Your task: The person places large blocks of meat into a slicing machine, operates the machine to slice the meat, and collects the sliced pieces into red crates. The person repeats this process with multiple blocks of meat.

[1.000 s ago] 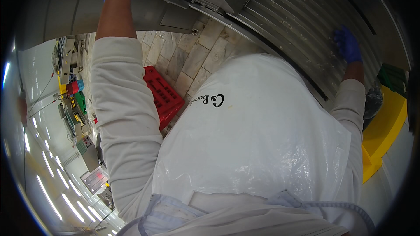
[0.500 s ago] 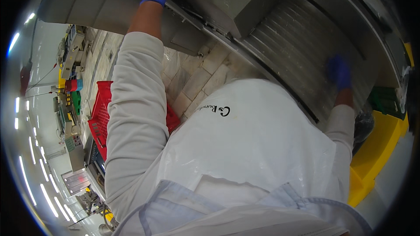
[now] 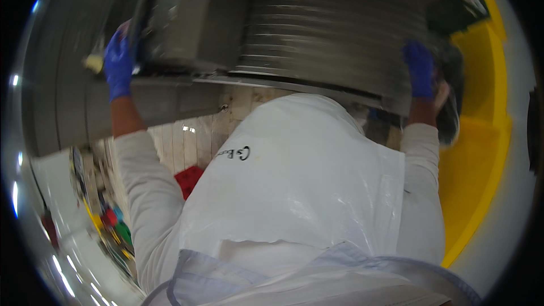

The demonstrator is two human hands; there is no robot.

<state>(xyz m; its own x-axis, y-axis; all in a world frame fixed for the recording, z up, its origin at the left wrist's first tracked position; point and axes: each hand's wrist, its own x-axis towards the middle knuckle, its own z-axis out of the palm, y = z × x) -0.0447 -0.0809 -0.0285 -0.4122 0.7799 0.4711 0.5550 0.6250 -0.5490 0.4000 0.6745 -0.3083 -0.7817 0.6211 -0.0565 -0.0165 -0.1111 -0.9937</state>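
My left hand [image 3: 118,67], in a blue glove, is at the left end of a steel machine [image 3: 221,22]. Its fingers look curled around something pinkish that shows only in part at the fingertips. A small pale-yellow piece [image 3: 94,63] lies just left of that hand. Over at the right end of the machine's ribbed metal surface [image 3: 323,28] is my right hand [image 3: 418,67], also blue-gloved. Blur hides how its fingers are set. Right beside it hangs a clear plastic bag [image 3: 451,102] with something pinkish near it.
A large yellow container [image 3: 479,175] stands close by my right arm, with a dark green crate [image 3: 453,14] behind it. The machine's front edge [image 3: 306,86] runs across before my white apron. Part of a red crate [image 3: 188,181] shows on the tiled floor below my left forearm.
The view has turned, so the machine now lies straight across ahead. My left hand is lower and further left in view; my right hand is at the ribbed surface's right end, near the bag.
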